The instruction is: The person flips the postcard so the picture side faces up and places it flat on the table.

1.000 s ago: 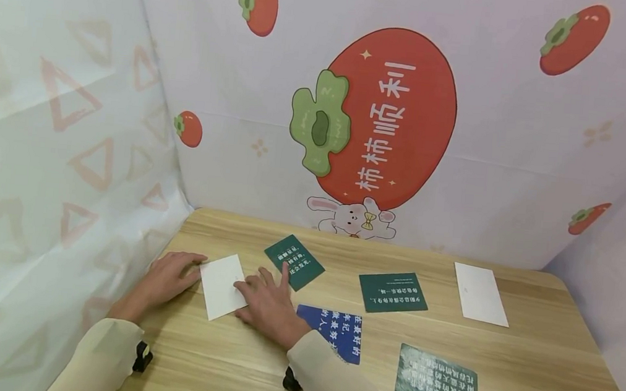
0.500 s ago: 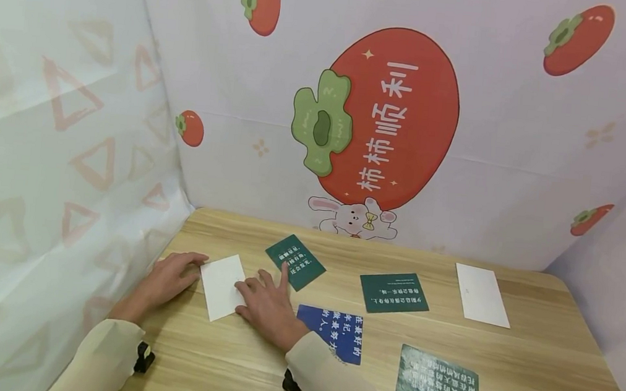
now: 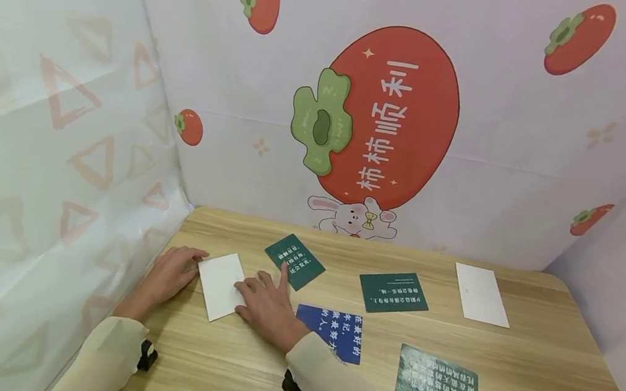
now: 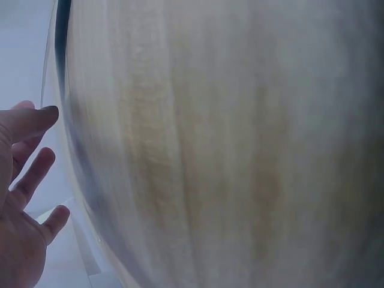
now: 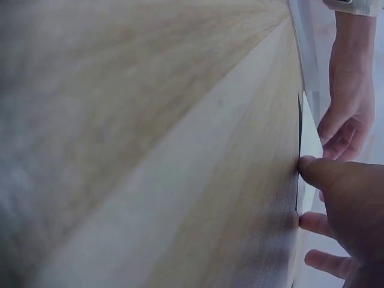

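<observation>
A white card is at the left part of the table, between the hands, blank side up. My left hand pinches its upper left corner between thumb and fingers. In the left wrist view the left hand has its other fingers spread. My right hand holds the card's right edge, with the index finger over the top. In the right wrist view the thumb of the right hand meets the edge of the card, and a dark gap shows beneath it.
A green card lies beyond the right hand, and a blue card is partly under the right forearm. Farther right are a green card, a white card and a larger green card. A printed cloth hangs behind the table.
My left hand has drawn in slightly at the white card's corner, and that side has shifted a little up and left. The right hand keeps its place.
</observation>
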